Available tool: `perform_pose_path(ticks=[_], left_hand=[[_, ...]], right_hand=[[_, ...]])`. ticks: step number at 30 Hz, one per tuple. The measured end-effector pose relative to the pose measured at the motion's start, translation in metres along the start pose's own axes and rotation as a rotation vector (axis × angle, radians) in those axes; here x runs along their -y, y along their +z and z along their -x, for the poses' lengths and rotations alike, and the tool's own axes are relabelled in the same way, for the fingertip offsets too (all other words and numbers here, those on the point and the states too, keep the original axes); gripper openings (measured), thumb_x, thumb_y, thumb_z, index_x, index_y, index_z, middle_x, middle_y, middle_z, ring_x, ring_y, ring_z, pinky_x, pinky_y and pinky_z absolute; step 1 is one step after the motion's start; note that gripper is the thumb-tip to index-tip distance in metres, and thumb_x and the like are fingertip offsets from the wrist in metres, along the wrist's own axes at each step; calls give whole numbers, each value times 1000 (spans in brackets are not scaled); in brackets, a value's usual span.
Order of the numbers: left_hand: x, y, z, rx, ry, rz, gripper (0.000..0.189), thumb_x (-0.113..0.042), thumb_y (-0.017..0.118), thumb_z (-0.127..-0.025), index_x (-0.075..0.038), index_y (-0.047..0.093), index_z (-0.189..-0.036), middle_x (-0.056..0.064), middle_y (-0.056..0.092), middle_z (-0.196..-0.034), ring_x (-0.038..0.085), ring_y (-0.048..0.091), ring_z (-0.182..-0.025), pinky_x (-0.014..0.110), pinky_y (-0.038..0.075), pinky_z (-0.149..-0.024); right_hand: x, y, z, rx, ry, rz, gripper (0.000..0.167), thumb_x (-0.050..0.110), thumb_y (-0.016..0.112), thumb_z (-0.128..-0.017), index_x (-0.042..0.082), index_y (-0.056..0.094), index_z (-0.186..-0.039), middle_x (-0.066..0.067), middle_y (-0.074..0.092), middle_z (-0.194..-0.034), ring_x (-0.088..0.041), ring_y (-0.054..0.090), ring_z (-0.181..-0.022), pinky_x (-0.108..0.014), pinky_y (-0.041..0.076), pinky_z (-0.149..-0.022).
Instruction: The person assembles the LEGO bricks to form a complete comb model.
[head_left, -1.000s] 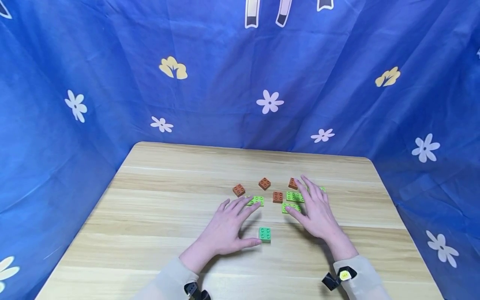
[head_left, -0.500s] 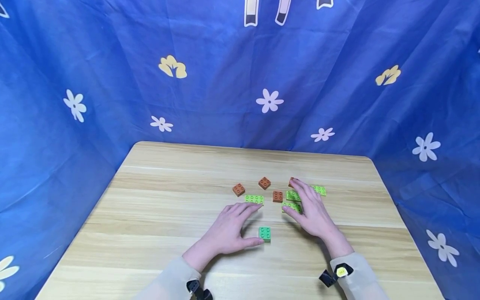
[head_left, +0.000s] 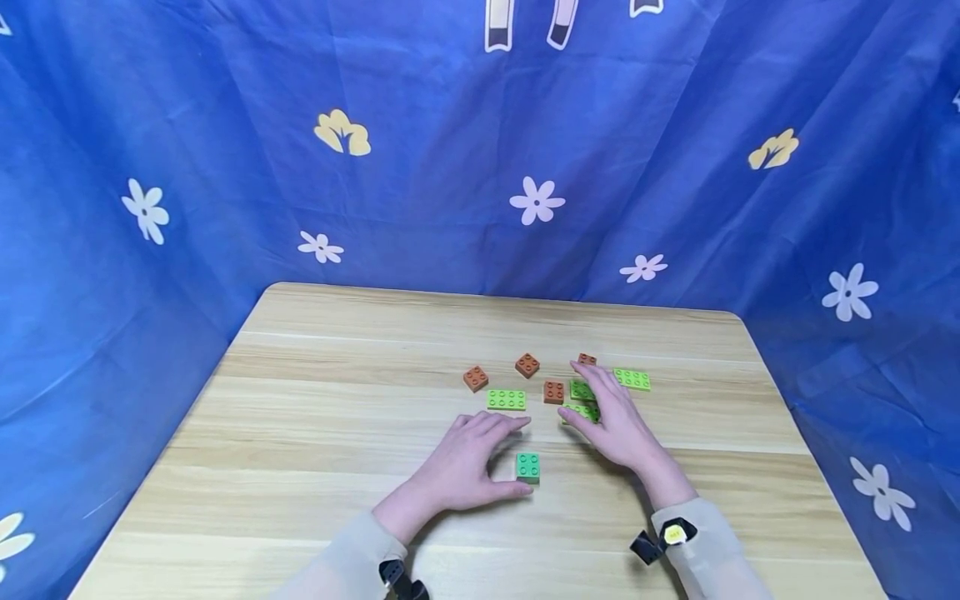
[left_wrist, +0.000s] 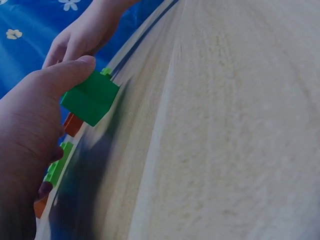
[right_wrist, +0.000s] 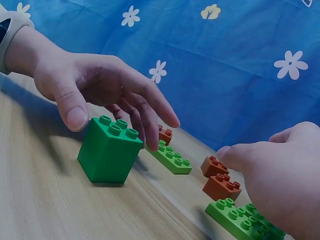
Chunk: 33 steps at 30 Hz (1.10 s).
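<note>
A tall dark-green toy building brick (head_left: 528,467) stands upright on the table with studs on top. My left hand (head_left: 461,471) is spread beside it, thumb near its front side and index finger beyond its far side. In the right wrist view, the left thumb lies close by the green brick (right_wrist: 111,152), not curled round it. My right hand (head_left: 615,425) hovers with loosely bent fingers over two light-green plates (head_left: 580,412), partly hiding them. Just left of its fingertips sits a brown brick (head_left: 553,392); another brown brick (head_left: 587,359) shows beyond them.
Two more brown bricks, one at the left (head_left: 476,379) and one farther back (head_left: 527,365), lie near a light-green plate (head_left: 506,400). Another light-green plate (head_left: 632,380) lies right of my right hand. A blue patterned curtain (head_left: 435,167) surrounds the wooden table (head_left: 300,400).
My left hand has drawn back from the light-green plate and slid slightly right, around the dark-green brick. My right hand has shifted left and nearer, uncovering the far-right plate. The bricks have stayed put.
</note>
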<state>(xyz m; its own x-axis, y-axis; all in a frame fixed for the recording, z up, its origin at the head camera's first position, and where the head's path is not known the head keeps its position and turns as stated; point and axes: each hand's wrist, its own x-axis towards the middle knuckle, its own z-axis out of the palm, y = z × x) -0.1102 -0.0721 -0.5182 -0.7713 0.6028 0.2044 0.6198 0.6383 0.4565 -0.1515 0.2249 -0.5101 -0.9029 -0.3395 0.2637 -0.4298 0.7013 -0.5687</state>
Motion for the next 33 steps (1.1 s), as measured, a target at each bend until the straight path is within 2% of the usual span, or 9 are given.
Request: perform_pose_path(ticks=[6,11,18,25,33], left_hand=[[-2,3,0,2,-21,42,95,-74,79,-79,-28,50,-156,-8,59,-148,17,51,-139,68,33,-115],[-2,7,-1,10,-23,57,91,-74,80,-78,-27,55,-152,-11,62,-140,13,54,-132,69,33,-114],[-1,7,-2,11,-10,67,84,-72,82,-78,-26,62,-146,-13,66,-133,10,57,-123,60,39,-111],[-1,8,-3,3,-6,73,75,-70,83,-79,-27,67,-138,-14,68,-128,8,59,-119,60,40,-111],[0,9,-4,-21,29,62,65,-67,84,-80,-27,74,-129,-15,71,-117,4,60,-107,44,46,-97]], right_hand=[[-1,4,-3,17,23,-26,78,50,70,-101,13,39,-163,-13,43,-162,-34,37,-151,-62,26,-121],[0,7,-6,24,33,-40,76,47,71,-101,14,40,-162,-9,45,-161,-32,39,-149,-59,29,-121],[1,8,-9,24,23,-47,73,38,75,-100,12,43,-160,-9,48,-158,-33,39,-149,-59,26,-122],[0,12,-12,19,16,-32,69,33,77,-99,8,48,-157,-9,55,-152,-36,42,-146,-63,19,-123],[-2,17,-16,4,-11,-12,67,33,79,-97,6,52,-153,-10,63,-141,-35,49,-138,-67,17,-122]])
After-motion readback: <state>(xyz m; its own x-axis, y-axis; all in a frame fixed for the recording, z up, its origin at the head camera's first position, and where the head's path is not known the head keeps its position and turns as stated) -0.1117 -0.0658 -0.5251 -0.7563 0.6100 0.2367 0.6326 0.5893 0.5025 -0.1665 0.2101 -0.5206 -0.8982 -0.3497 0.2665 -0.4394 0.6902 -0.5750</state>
